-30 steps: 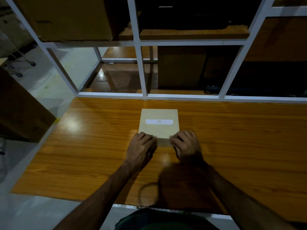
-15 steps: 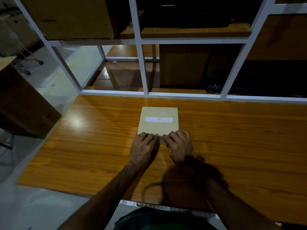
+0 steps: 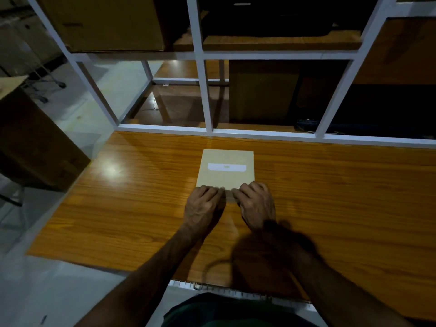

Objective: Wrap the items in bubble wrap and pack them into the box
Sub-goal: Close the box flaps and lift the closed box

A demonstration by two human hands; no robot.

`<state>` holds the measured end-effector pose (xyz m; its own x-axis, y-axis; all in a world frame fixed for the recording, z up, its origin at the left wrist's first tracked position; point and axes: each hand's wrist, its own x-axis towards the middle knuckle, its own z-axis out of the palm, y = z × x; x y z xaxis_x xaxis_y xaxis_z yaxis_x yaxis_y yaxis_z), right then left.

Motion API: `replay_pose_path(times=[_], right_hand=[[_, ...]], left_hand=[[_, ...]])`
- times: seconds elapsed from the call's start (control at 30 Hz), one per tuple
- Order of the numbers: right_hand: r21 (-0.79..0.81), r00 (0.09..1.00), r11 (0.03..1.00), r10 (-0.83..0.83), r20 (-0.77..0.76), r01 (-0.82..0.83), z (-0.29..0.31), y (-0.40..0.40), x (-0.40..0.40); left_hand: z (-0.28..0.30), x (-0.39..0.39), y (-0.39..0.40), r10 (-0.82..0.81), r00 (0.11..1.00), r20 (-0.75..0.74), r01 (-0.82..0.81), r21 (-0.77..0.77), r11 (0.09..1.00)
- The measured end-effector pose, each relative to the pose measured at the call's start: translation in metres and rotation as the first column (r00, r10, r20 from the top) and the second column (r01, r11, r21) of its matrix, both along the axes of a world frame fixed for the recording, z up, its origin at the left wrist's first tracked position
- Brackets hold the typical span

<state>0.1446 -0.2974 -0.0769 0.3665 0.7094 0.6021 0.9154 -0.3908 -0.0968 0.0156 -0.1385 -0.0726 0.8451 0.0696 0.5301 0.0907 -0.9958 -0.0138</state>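
A small flat tan box with a white label strip lies closed on the wooden table, near the table's middle. My left hand and my right hand rest side by side at the box's near edge, fingers curled over that edge and touching it. The fingertips of the two hands almost meet. No bubble wrap shows in the view.
A white metal shelf frame rises along the table's far edge, with large cardboard boxes on its shelves. Another brown carton stands off the table's left side. The table's near edge runs just in front of my body.
My hands have drawn closer together along the box's near edge, and the right hand slid left. The box has stayed in place.
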Motion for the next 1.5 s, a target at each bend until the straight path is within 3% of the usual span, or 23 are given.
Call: replay_pose_path(times=[0.1, 0.17, 0.23, 0.33, 0.47, 0.57, 0.63, 0.67, 0.73, 0.87, 0.97, 1.07, 1.13, 1.2, 1.5], right_hand=[[-0.013, 0.999, 1.0, -0.005, -0.047, 0.004, 0.004, -0.003, 0.0], [0.033, 0.982, 0.999, -0.024, -0.187, 0.031, 0.007, -0.003, -0.002], [0.094, 0.922, 0.988, -0.082, -0.379, 0.126, 0.009, 0.003, -0.007], [0.128, 0.835, 0.955, -0.163, -0.526, 0.267, 0.011, 0.016, -0.015], [0.129, 0.716, 0.9, -0.237, -0.656, 0.416, 0.008, 0.022, -0.018], [0.029, 0.448, 0.818, -0.285, -0.847, 0.575, 0.006, 0.021, -0.015], [-0.059, 0.269, 0.799, -0.269, -0.925, 0.598, 0.0, 0.021, -0.015], [-0.067, 0.23, 0.807, -0.245, -0.942, 0.587, -0.002, 0.022, -0.017], [-0.032, 0.227, 0.818, -0.197, -0.954, 0.574, -0.004, 0.026, -0.023], [0.05, 0.238, 0.793, -0.121, -0.964, 0.607, -0.003, 0.034, -0.025], [0.167, 0.208, 0.762, 0.043, -0.977, 0.626, 0.007, 0.035, -0.024], [0.235, 0.154, 0.688, 0.178, -0.972, 0.687, 0.023, 0.041, -0.024], [0.196, 0.097, 0.641, 0.187, -0.978, 0.742, 0.032, 0.046, -0.022], [0.163, 0.065, 0.626, 0.176, -0.982, 0.762, 0.037, 0.05, -0.021], [0.203, 0.081, 0.639, 0.215, -0.973, 0.742, 0.052, 0.053, -0.025]], left_hand=[[0.003, 0.0, -0.002, 0.008, 0.999, 0.04, -0.003, -0.126, 0.992], [0.008, 0.0, -0.005, 0.065, 0.994, 0.085, -0.038, -0.288, 0.957], [0.018, 0.004, -0.008, 0.161, 0.979, 0.125, -0.091, -0.437, 0.895], [0.026, 0.012, -0.015, 0.266, 0.955, 0.133, -0.13, -0.619, 0.775], [0.013, 0.02, -0.005, 0.444, 0.896, 0.016, -0.252, -0.804, 0.538], [0.006, 0.016, 0.001, 0.545, 0.823, -0.158, -0.349, -0.899, 0.266], [0.017, 0.013, -0.01, 0.464, 0.868, -0.178, -0.234, -0.97, 0.065], [0.021, 0.012, -0.013, 0.451, 0.879, -0.157, -0.192, -0.981, 0.033], [0.02, 0.011, -0.02, 0.462, 0.88, -0.111, -0.143, -0.989, 0.036], [0.028, 0.015, -0.036, 0.521, 0.851, -0.06, -0.031, -0.997, -0.065], [0.047, 0.027, -0.042, 0.597, 0.802, 0.015, 0.108, -0.987, -0.12], [0.066, 0.037, -0.039, 0.633, 0.774, -0.006, 0.196, -0.949, -0.249], [0.073, 0.039, -0.034, 0.612, 0.789, -0.062, 0.184, -0.925, -0.331], [0.078, 0.042, -0.03, 0.593, 0.798, -0.111, 0.131, -0.928, -0.349], [0.092, 0.043, -0.028, 0.599, 0.786, -0.156, 0.19, -0.86, -0.473]])
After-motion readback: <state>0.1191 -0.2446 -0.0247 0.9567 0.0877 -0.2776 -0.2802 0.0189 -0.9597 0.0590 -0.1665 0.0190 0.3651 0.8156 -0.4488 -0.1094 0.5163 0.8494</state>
